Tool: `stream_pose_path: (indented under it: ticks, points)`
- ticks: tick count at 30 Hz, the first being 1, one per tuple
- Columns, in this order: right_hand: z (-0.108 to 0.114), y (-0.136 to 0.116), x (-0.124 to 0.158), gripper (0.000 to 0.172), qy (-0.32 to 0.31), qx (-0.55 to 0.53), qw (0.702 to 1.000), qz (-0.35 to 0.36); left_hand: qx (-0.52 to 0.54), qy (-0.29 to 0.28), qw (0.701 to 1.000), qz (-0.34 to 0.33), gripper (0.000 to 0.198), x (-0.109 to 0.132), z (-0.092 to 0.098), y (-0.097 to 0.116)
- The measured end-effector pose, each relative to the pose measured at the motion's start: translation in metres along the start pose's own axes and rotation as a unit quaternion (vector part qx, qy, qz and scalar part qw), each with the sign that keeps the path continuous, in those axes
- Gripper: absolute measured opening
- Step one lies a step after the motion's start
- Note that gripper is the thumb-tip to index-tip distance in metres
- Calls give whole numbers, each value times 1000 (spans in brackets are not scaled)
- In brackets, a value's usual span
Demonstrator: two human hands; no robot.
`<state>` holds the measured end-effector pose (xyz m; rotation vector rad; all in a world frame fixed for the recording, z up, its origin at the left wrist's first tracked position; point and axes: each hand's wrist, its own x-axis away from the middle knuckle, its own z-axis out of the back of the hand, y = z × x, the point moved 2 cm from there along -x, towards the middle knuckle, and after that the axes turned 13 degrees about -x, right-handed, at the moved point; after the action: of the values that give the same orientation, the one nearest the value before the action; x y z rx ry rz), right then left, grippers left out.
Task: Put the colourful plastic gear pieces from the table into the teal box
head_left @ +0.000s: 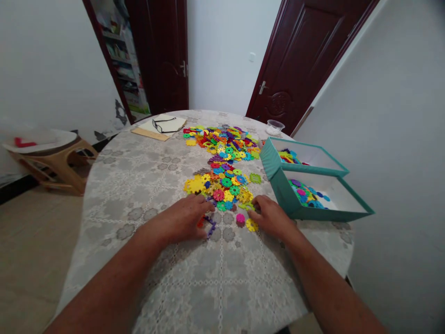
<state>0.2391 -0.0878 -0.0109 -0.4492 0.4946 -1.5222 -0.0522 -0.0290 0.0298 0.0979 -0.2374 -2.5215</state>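
Observation:
Both my hands rest on the lace tablecloth point(146, 185) at the near end of a long spread of colourful plastic snowflake pieces point(224, 178). My left hand point(186, 218) lies curled, its fingers closed over purple and orange pieces point(208, 225) at its tips. My right hand point(269, 215) is curled too, fingertips touching a yellow piece point(251, 225) and a green one; a pink piece point(240, 218) lies between the hands. Whether either hand grips a piece is hidden by the fingers.
Two teal boxes point(278, 178) holding more pieces stand right of the pile. Glasses point(163, 124) lie on a notebook at the far left of the table, a clear cup point(275, 126) at the far right. A wooden stool point(52, 160) stands left; two dark doors behind.

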Motion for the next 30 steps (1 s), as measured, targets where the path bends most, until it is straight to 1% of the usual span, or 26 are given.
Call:
stream_pose_path:
  ticks: [3,6,9,12,14,17,19,23,25,27,30]
  points:
    - [2,1,3,18,9,-41,999,1,-4,-14,1000,-2,34,0,-4,-1]
    - [8,-3,8,18,-18,-98,995,-9,-9,-17,1000,-10,25,-1,-7,1]
    - [18,-12,12,17,-33,-148,988,1,-3,-19,1000,0,29,0,-3,-1]
    - [28,-20,14,31,-35,-171,984,21,26,-12,999,13,41,4,6,-9]
    - [30,-28,15,29,-49,-173,983,34,37,-7,999,24,49,7,11,-15]
    - [27,-41,15,16,-77,-167,982,48,21,-31,998,40,52,10,12,-21]
    - [24,-50,14,11,-92,-152,983,56,12,-55,997,46,45,10,8,-22]
    - [23,-57,11,13,-101,-115,986,62,15,-75,996,45,25,10,1,-25]
    - [24,-55,10,12,-96,-104,988,62,17,-75,996,51,23,10,-1,-30]
    - [23,-54,8,12,-89,-97,989,62,10,-72,995,68,25,10,-3,-35]
    - [19,-56,6,10,-86,-96,990,66,-19,-38,995,94,29,5,-6,-39]
